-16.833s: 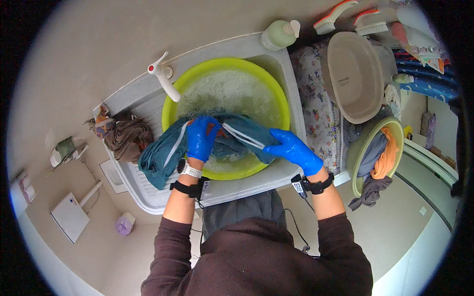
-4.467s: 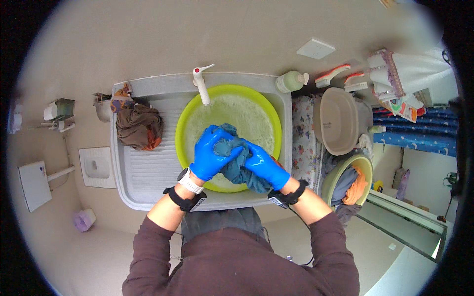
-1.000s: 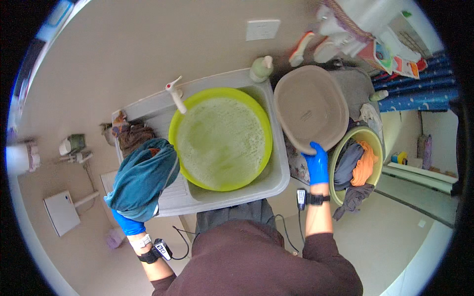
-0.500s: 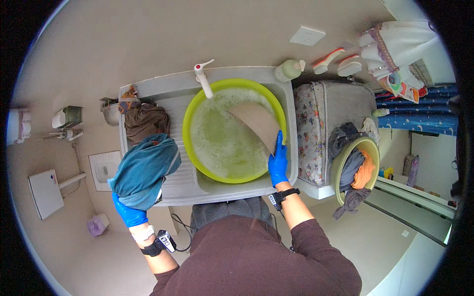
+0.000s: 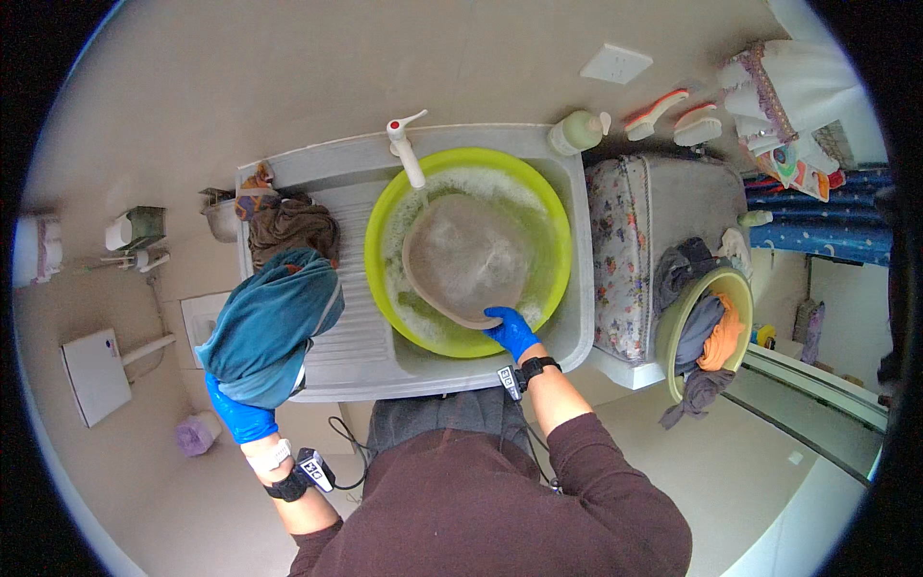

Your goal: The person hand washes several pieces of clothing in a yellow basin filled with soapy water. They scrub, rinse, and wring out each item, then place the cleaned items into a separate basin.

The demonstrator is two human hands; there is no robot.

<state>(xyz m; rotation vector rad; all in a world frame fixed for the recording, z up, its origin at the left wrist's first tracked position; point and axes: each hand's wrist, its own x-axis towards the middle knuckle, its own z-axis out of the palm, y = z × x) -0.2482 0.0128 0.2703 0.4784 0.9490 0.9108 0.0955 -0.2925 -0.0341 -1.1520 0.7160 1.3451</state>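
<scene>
My right hand point(image 5: 512, 331), in a blue glove, grips the near rim of a shallow grey-beige bowl point(image 5: 461, 252). The bowl lies with its open side up in a lime-green basin point(image 5: 565, 245) of sudsy water, and foamy water shows inside it. A white tap point(image 5: 407, 156) reaches over the basin's far left rim. At the left edge of the sink, my gloved left hand point(image 5: 242, 412) is closed on the lower end of a bunched teal cloth point(image 5: 269, 327). Its fingers are partly hidden under the fabric.
Brown cloth point(image 5: 293, 234) lies on the ribbed drainboard point(image 5: 354, 317) behind the teal one. A pale green pump bottle point(image 5: 577, 133) stands at the sink's far right corner. To the right are a fabric-covered box point(image 5: 620, 260) and a clothes-filled bucket point(image 5: 670, 385).
The bowl has gone from steeply tilted at the basin's right to lying open side up, with suds in it. My right hand has moved left with its rim. The left hand keeps the teal cloth.
</scene>
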